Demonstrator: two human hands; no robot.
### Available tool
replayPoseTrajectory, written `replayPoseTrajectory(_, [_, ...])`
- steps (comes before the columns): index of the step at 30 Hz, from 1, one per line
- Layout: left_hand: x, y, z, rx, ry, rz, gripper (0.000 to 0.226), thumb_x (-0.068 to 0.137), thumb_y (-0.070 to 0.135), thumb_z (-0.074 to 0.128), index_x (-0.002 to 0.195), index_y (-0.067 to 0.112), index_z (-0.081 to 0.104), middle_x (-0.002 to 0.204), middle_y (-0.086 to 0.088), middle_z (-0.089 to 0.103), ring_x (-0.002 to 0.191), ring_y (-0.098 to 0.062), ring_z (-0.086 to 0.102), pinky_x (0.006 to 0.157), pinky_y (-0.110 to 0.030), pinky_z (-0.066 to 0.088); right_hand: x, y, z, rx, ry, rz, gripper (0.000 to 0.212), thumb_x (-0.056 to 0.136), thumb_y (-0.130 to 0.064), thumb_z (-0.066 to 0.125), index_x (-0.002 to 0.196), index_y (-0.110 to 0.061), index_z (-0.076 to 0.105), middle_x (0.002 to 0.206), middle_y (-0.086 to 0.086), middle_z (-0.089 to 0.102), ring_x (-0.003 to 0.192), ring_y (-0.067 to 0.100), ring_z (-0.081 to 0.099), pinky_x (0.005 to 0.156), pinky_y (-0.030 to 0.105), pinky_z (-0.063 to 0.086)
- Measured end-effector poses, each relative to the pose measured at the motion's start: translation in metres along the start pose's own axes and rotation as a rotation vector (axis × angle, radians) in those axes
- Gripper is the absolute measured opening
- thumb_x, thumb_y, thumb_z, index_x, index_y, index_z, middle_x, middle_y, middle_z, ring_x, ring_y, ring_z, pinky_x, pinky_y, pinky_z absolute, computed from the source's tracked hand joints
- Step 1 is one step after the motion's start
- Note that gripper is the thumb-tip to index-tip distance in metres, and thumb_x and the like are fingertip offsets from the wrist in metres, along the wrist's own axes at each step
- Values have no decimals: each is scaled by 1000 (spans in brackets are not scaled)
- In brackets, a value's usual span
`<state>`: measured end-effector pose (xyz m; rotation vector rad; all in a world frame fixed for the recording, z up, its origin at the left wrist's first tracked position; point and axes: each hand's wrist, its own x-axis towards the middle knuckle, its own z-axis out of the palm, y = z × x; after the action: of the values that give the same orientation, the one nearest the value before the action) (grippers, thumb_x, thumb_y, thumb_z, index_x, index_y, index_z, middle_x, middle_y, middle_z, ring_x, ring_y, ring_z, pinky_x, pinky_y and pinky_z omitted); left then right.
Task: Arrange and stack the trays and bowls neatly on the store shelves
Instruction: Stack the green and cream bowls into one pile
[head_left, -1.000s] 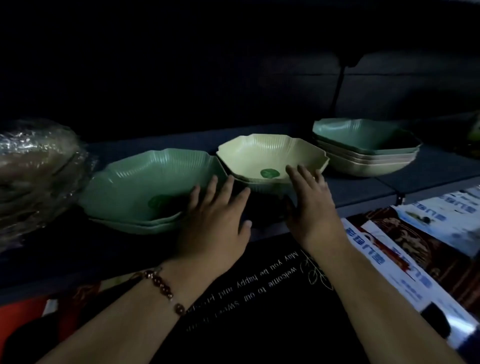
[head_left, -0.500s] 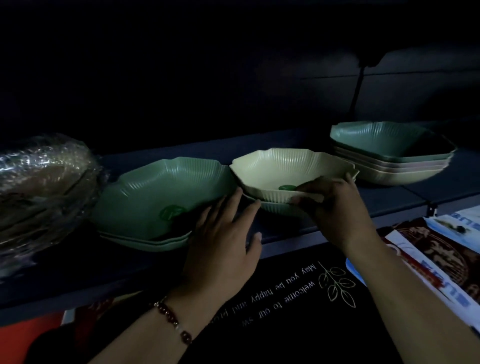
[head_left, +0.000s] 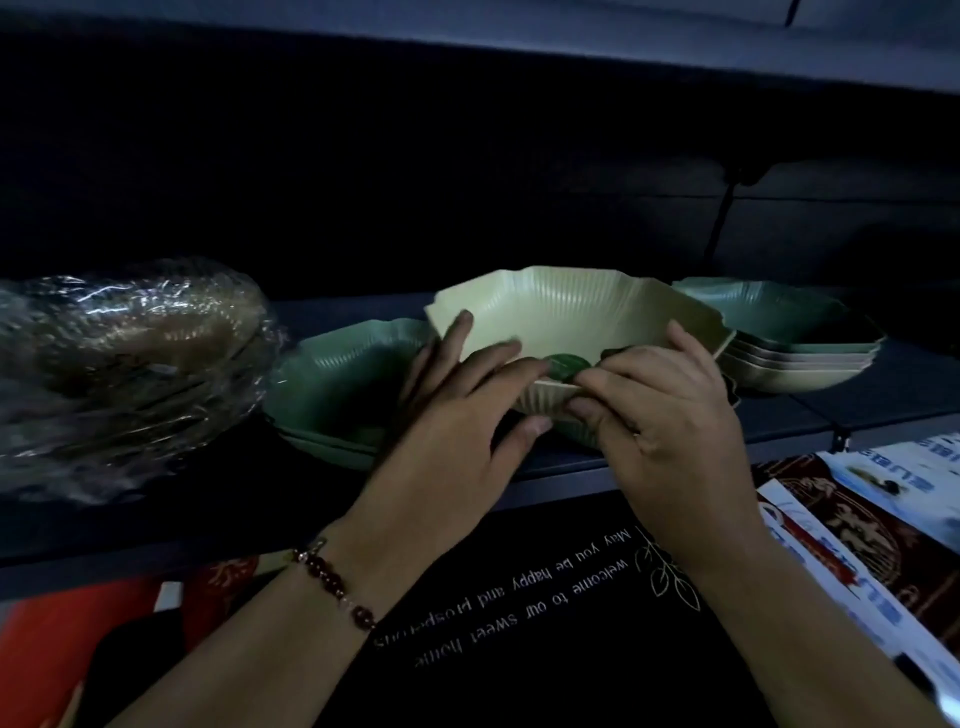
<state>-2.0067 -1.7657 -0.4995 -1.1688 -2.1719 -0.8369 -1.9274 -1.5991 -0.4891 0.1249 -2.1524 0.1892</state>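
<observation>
A pale yellow ribbed bowl with a green sticker inside sits raised above a darker green bowl on the dark shelf. My left hand grips its near-left rim, fingers inside and thumb under. My right hand pinches the near rim at the right. Left of them lies a short stack of green bowls. A taller stack of green and cream bowls stands at the right.
A plastic-wrapped bundle of brownish dishes fills the shelf's left end. Below the shelf edge lie a black doormat with white lettering and packaged mats at the right. Another shelf board runs overhead.
Both hands moved from resting near the bowls to gripping the yellow bowl's near rim. The bowl is lifted and tipped up off the green bowl beneath it.
</observation>
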Motion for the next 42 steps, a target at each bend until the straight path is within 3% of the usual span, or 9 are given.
replayPoseTrajectory(2, [-2,-11,-13,64,34,48,30,91,39,53,112,21,66,115,5,67,131,-16,42,117,-40,19,5,-14,2,6,0,-47,14,86,-23,64,94,-15,73,90,-5,67,90,12,56,110,45,29])
replayPoseTrajectory(4, [-6,-23,-25,125,59,70,26,89,36,59,103,16,71,100,3,71,112,-14,57,116,-36,22,8,-24,11,2,-6,-71,15,86,-26,64,96,-17,72,89,-6,66,90,14,56,108,45,30])
replayPoseTrajectory(8, [-20,-49,-47,132,46,13,29,86,34,62,103,13,73,96,2,71,100,-10,57,115,-26,19,9,-29,35,20,-103,-5,23,88,-33,56,101,-19,69,92,-2,65,95,22,57,106,48,33])
replayPoseTrajectory(14, [-41,-78,-70,109,68,-78,21,82,20,70,99,9,74,96,-3,64,113,-13,38,106,-4,6,1,-26,63,127,-109,94,28,91,-33,51,108,-17,68,116,3,63,121,27,45,101,45,38])
replayPoseTrajectory(18, [-42,-105,-65,186,-10,-88,20,86,29,64,99,16,72,102,1,68,116,-16,49,115,-20,12,-1,-32,84,188,-153,74,18,86,-21,60,97,-11,69,100,4,65,103,28,55,86,38,46])
replayPoseTrajectory(24, [-51,-112,-57,209,-63,-171,28,87,6,66,109,22,69,108,2,69,121,-24,51,111,-38,29,0,-50,101,195,-180,60,15,86,-21,59,94,-15,70,90,2,63,83,24,56,74,37,46])
replayPoseTrajectory(29, [-49,-99,-49,174,-114,-129,24,90,37,54,109,31,66,105,14,65,106,-8,51,113,-21,9,-3,-54,106,193,-250,35,25,88,-26,52,102,-17,71,88,1,62,83,25,55,75,37,44])
replayPoseTrajectory(36, [-56,-105,-33,152,-196,-136,40,90,48,36,97,24,68,93,7,66,91,-18,58,104,-20,16,-15,-55,112,108,-416,-20,31,80,-24,58,109,-18,68,101,3,64,96,27,55,100,32,30])
replayPoseTrajectory(42, [-47,-92,-42,204,-189,-218,22,90,41,56,101,26,67,99,8,63,97,-19,51,88,-28,32,-13,-59,98,171,-431,-6,43,79,-24,60,121,-17,60,108,3,58,105,23,50,99,31,33])
